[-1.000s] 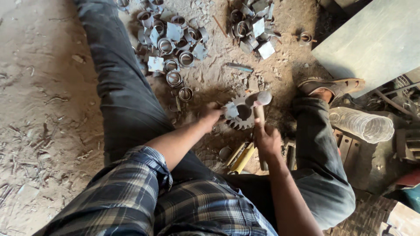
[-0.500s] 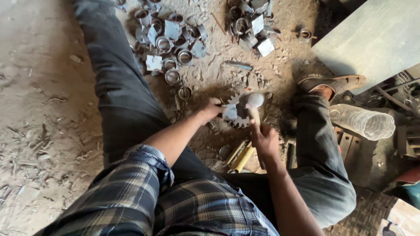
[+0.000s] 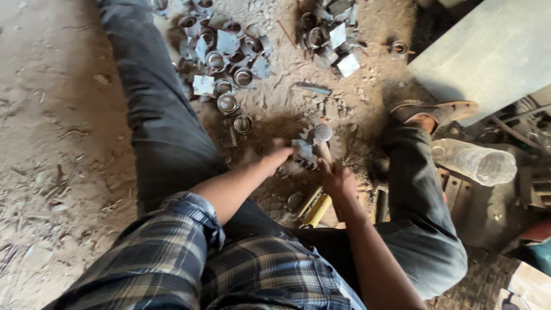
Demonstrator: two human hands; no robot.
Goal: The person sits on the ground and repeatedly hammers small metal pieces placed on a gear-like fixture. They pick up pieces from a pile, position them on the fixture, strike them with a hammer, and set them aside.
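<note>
I sit on a dirt floor with my legs spread. My left hand (image 3: 277, 155) grips a small bent sheet-metal piece (image 3: 302, 151) and holds it on a toothed gear wheel (image 3: 338, 150) that lies on the ground between my legs. My right hand (image 3: 337, 178) is closed around the wooden handle of a hammer; the round hammer head (image 3: 321, 133) is just above the metal piece. The gear is mostly hidden by both hands.
Two heaps of metal rings and square plates lie ahead, one heap (image 3: 221, 51) by my left leg and another (image 3: 328, 31) further right. A yellow-handled tool (image 3: 315, 208) lies near my lap. A clear plastic bottle (image 3: 475, 162) and a grey slab (image 3: 493, 54) are at right.
The hammer head has come down and moved left, from beside the gear onto the metal piece. My left hand shifted slightly while keeping the piece on the gear.
</note>
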